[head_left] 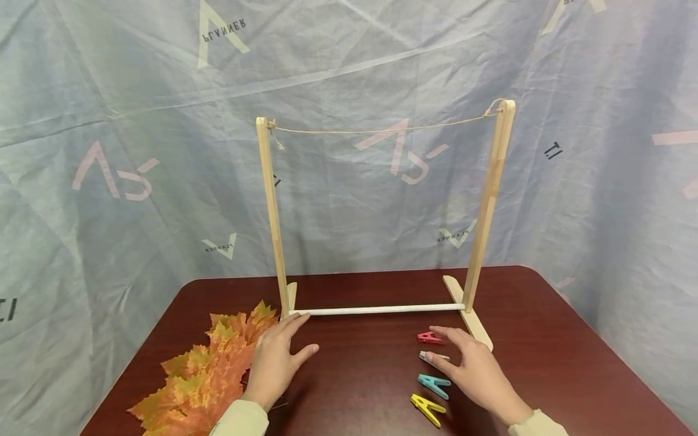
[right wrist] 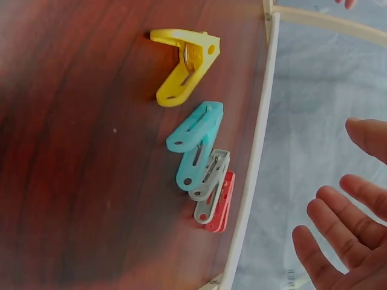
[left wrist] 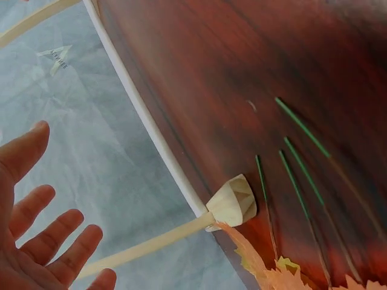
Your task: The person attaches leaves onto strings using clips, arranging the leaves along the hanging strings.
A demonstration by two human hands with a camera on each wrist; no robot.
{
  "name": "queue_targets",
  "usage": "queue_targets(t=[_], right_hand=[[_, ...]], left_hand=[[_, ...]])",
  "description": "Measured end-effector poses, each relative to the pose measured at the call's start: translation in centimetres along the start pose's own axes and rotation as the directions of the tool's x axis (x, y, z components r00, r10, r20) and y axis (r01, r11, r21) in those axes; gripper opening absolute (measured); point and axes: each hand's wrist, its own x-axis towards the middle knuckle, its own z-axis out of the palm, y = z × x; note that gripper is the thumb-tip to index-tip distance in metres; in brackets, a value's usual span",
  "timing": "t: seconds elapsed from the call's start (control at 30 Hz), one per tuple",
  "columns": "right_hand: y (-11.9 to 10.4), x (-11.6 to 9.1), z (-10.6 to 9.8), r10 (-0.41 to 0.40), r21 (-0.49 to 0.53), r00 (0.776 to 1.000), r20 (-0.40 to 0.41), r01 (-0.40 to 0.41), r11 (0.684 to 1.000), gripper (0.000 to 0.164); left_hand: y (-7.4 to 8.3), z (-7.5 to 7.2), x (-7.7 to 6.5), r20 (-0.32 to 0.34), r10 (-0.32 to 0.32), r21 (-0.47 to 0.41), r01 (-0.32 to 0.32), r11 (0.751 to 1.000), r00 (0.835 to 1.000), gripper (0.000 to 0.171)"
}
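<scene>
Yellow clothespin (right wrist: 199, 63), blue clothespin (head_left: 431, 383), grey clothespin (right wrist: 211, 175) and red clothespin (right wrist: 222, 205) lie in a row from near to far, apart from one another, on the right half of the surface (head_left: 349, 369). The right hand (head_left: 477, 369) is above them, fingers parted and holding nothing; its thumb covers part of the grey one in the head view. The left hand (head_left: 275, 363) is likewise released, fingers extended beside the leaves (head_left: 212, 369); its fingertips line up with the left end of the white rod (head_left: 382, 310), though whether they touch it I cannot tell.

The surface has rounded far corners, and its left and right edges spread apart toward the near side. The leaves lie along the left edge, and dark reddish wood grain stretches between them and the clothespins. Near the far edge, the wooden stand (head_left: 486, 212) has two pale upright posts joined low by the smooth, round rod, with a thin twine (head_left: 354, 132) sagging slightly between their tops.

The leaves are orange with yellow-green patches and jagged margins; their thin brown stems (left wrist: 302, 125) end in green. The clothespins look plastic, with splayed legs, and a metal spring shows in the yellow one. Behind hangs a wrinkled grey-blue curtain (head_left: 338, 206) with printed lettering.
</scene>
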Motion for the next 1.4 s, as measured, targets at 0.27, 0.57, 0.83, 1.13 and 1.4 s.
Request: queue_targets(t=[0.27, 0.57, 0.83, 1.13, 1.4], right_hand=[[0.3, -1.0, 0.0, 0.078, 0.059, 0.996, 0.042, -0.08, 0.995, 0.045], [0.3, -2.0, 0.0, 0.147, 0.115, 0.986, 0.075, -0.155, 0.981, 0.04], [0.9, -2.8, 0.4, 0.156, 0.207, 0.976, 0.152, -0.185, 0.961, 0.037], [1.9, -3.6, 0.8, 0.134, 0.279, 0.955, 0.265, -0.209, 0.937, 0.039], [2.1, -3.7, 1.2, 0.065, 0.272, 0.952, 0.3, -0.151, 0.95, 0.034]], left_hand=[[-0.4, -1.4, -1.0, 0.027, -0.025, -0.049, 0.026, 0.998, 0.999, 0.053], [-1.6, -2.0, -2.1, 0.133, -0.091, -0.048, 0.098, 0.994, 0.987, 0.043], [-3.0, -2.1, -3.2, 0.216, -0.113, -0.037, 0.124, 0.992, 0.97, 0.039], [-4.6, -1.2, -4.4, 0.283, -0.132, -0.024, 0.144, 0.989, 0.95, 0.031], [-5.9, -1.1, -5.0, 0.335, -0.105, -0.035, 0.124, 0.992, 0.936, 0.02]])
